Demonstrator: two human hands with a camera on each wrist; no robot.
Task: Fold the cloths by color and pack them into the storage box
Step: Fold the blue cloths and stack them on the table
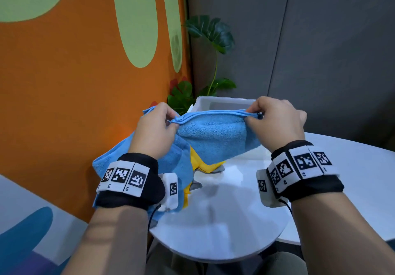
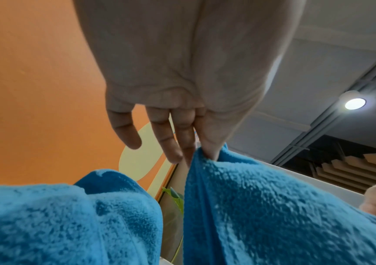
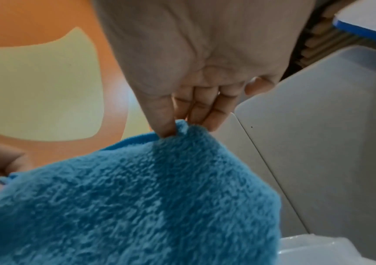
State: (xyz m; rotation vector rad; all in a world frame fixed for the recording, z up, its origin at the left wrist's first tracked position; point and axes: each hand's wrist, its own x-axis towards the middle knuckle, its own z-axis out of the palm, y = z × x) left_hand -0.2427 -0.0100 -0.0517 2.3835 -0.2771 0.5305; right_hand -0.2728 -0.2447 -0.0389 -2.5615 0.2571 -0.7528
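Both forearms are bare. Each wrist wears a black fabric band with a row of white blocks that carry black square code patterns. A white box hangs at the inner side of each wrist, and a thin black cable goes out from it.

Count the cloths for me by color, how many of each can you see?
Blue cloth: 1 held up; more blue hangs left, same cloth or another, cannot tell
Yellow cloth: 1, partly hidden
Grey cloth: 1, only corners show
Total: 3 at least
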